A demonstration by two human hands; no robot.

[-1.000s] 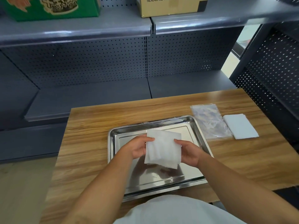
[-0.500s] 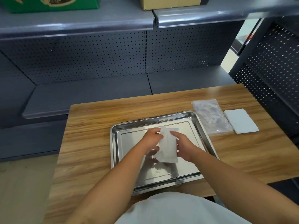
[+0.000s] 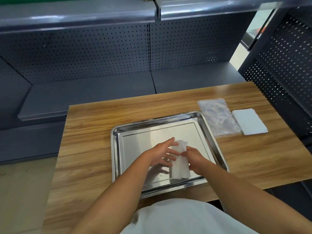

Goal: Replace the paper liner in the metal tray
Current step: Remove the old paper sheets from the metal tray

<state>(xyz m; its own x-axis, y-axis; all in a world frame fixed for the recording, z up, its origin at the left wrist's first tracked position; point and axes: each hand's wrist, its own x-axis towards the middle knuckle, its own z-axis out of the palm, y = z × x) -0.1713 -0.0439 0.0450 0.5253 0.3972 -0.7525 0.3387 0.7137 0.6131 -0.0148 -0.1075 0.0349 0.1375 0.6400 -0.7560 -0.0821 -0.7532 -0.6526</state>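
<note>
Within the last second the paper liner (image 3: pixel 179 163) has narrowed from a wide sheet into a folded strip over the metal tray (image 3: pixel 138 146), my right grip (image 3: pixel 194 159) pinching its edge and my left grip (image 3: pixel 160 154) pressing it with straight fingers, so I judge its removal is near.

The shiny rectangular steel tray (image 3: pixel 116 149) sits flat right in front of me, its mirror-like bottom bare. The white paper liner (image 3: pixel 180 164) is folded into a narrow, rumpled strip, roughly upright over the tray's near-right part. It's pinched in my right hand (image 3: pixel 194 159), with the straight fingers of my left hand (image 3: pixel 162 154) against it.
</note>
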